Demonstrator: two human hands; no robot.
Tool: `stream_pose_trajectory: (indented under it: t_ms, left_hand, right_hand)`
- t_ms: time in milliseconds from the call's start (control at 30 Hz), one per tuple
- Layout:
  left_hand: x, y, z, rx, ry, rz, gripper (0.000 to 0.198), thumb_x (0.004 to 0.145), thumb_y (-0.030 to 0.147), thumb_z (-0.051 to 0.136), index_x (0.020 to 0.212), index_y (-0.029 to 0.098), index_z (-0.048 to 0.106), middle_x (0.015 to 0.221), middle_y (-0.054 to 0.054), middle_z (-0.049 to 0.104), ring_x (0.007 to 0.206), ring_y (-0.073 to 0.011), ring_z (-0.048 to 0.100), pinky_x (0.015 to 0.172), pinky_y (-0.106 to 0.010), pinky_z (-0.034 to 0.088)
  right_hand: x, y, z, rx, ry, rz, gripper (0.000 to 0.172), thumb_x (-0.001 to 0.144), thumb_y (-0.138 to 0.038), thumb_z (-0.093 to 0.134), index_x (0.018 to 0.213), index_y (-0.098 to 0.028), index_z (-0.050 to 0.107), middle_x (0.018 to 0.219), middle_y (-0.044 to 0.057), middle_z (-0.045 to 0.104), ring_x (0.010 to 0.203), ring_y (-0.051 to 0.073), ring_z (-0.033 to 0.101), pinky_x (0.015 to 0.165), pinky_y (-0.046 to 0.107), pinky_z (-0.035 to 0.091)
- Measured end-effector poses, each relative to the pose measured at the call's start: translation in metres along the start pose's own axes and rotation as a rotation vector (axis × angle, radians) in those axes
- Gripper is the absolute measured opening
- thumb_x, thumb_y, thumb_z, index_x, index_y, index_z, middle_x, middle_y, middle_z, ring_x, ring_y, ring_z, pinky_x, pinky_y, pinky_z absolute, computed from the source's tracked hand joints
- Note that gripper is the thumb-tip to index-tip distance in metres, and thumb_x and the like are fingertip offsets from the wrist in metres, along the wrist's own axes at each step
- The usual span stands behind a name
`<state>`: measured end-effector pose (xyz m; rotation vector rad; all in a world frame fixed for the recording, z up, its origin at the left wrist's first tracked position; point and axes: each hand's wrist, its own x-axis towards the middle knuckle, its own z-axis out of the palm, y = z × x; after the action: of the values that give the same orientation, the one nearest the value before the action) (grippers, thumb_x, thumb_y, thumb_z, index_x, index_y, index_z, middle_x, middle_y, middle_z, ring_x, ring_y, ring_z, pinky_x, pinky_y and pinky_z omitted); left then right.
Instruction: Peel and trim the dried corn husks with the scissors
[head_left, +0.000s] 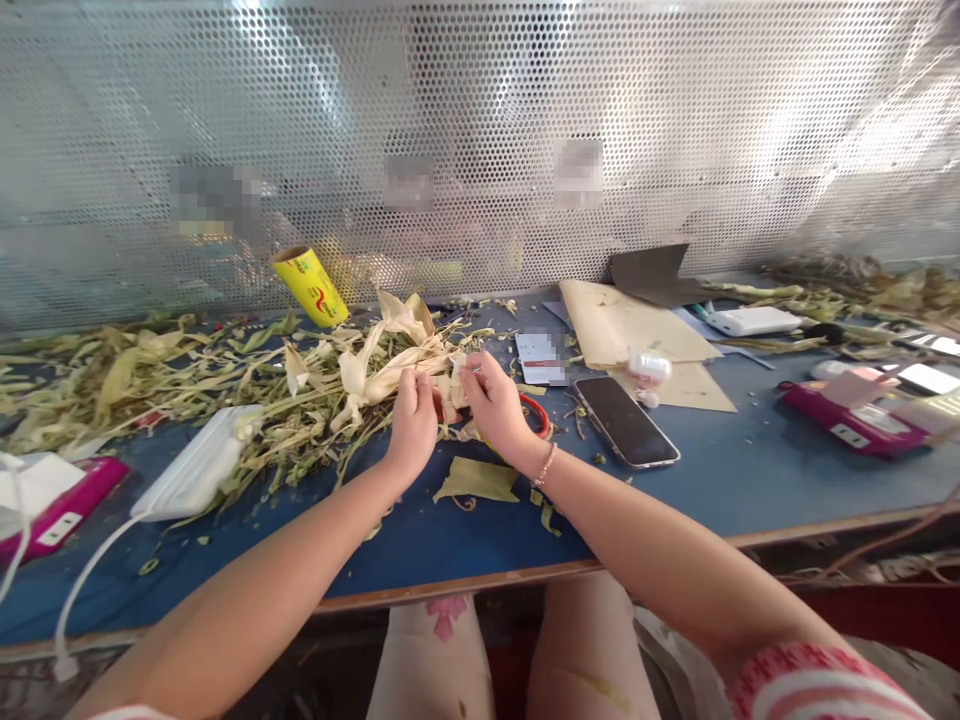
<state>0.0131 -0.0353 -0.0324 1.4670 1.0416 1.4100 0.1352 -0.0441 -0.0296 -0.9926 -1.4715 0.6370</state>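
Note:
My left hand (412, 428) is closed, thumb and fingers pressed together, at the front of the dried plant pile. My right hand (496, 408) pinches the other side of a small pale strip of dried husk (448, 392) that spans the short gap between the hands. Fingers partly hide this strip. Just behind my left hand lies a bunch of pale dried husks (390, 372). Beside my right wrist, a red loop (538, 412) shows, partly covered by the hand. A flat greenish husk piece (477, 480) lies on the blue table in front.
Dried leaves and stalks (120, 375) cover the table's left. A yellow tube (311, 287) leans by the perforated metal panel (480, 120). To the right lie a phone (627, 421), brown paper (630, 325) and a magenta power strip (855, 418). A white cabled device (199, 465) lies left.

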Motion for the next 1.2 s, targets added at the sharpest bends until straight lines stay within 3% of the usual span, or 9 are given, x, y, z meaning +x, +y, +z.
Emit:
stream_pose_trajectory:
  t_ms: [100, 267, 500, 800, 1067, 1200]
  left_hand:
    - [-0.002, 0.006, 0.006, 0.107, 0.135, 0.023, 0.038, 0.081, 0.057, 0.042, 0.071, 0.022, 0.032, 0.053, 0.006, 0.036, 0.045, -0.0088, 0.038, 0.048, -0.025, 0.034]
    - [-0.005, 0.012, 0.014, 0.131, 0.212, 0.023, 0.032, 0.086, 0.051, 0.037, 0.074, 0.022, 0.032, 0.056, 0.006, 0.034, 0.046, -0.0088, 0.037, 0.045, -0.024, 0.035]
    - [-0.003, 0.009, 0.01, 0.141, 0.172, -0.002, 0.028, 0.086, 0.047, 0.039, 0.075, 0.022, 0.034, 0.051, 0.008, 0.03, 0.038, -0.0062, 0.032, 0.039, -0.02, 0.03]
    - [-0.004, 0.015, 0.006, 0.184, 0.078, 0.038, 0.023, 0.083, 0.039, 0.05, 0.074, 0.02, 0.041, 0.049, 0.008, 0.033, 0.036, -0.0041, 0.033, 0.037, -0.018, 0.03]
    - [0.009, 0.006, 0.0, 0.149, 0.225, -0.051, 0.024, 0.086, 0.042, 0.04, 0.075, 0.021, 0.036, 0.046, 0.009, 0.032, 0.033, -0.0049, 0.033, 0.034, -0.017, 0.027]
    - [0.016, 0.004, -0.006, 0.138, 0.27, -0.023, 0.021, 0.087, 0.039, 0.038, 0.077, 0.021, 0.036, 0.043, 0.01, 0.034, 0.031, -0.0055, 0.03, 0.035, -0.019, 0.026]
  right_hand:
    - [-0.004, -0.004, 0.006, -0.031, 0.022, -0.038, 0.013, 0.084, -0.033, 0.041, 0.078, -0.021, 0.043, 0.052, -0.007, 0.036, 0.046, 0.008, 0.032, 0.048, 0.022, 0.028]
    - [-0.009, -0.007, 0.013, -0.038, 0.031, -0.096, 0.011, 0.083, -0.031, 0.043, 0.078, -0.021, 0.044, 0.051, -0.008, 0.036, 0.045, 0.008, 0.033, 0.048, 0.021, 0.029]
    - [-0.005, -0.003, 0.013, 0.058, 0.054, -0.036, 0.012, 0.083, -0.031, 0.044, 0.077, -0.021, 0.043, 0.05, -0.008, 0.03, 0.044, 0.007, 0.029, 0.045, 0.021, 0.025]
    - [0.01, 0.003, -0.005, 0.231, 0.211, 0.114, 0.013, 0.081, -0.033, 0.046, 0.075, -0.021, 0.044, 0.05, -0.008, 0.03, 0.043, 0.006, 0.026, 0.042, 0.02, 0.021]
    - [0.004, -0.003, -0.001, 0.266, 0.1, 0.072, 0.014, 0.08, -0.032, 0.048, 0.074, -0.021, 0.044, 0.049, -0.009, 0.027, 0.043, 0.005, 0.022, 0.041, 0.021, 0.016]
    - [0.0, -0.006, 0.0, 0.291, 0.062, 0.066, 0.015, 0.078, -0.034, 0.05, 0.073, -0.02, 0.045, 0.049, -0.009, 0.028, 0.043, 0.005, 0.024, 0.041, 0.02, 0.017]
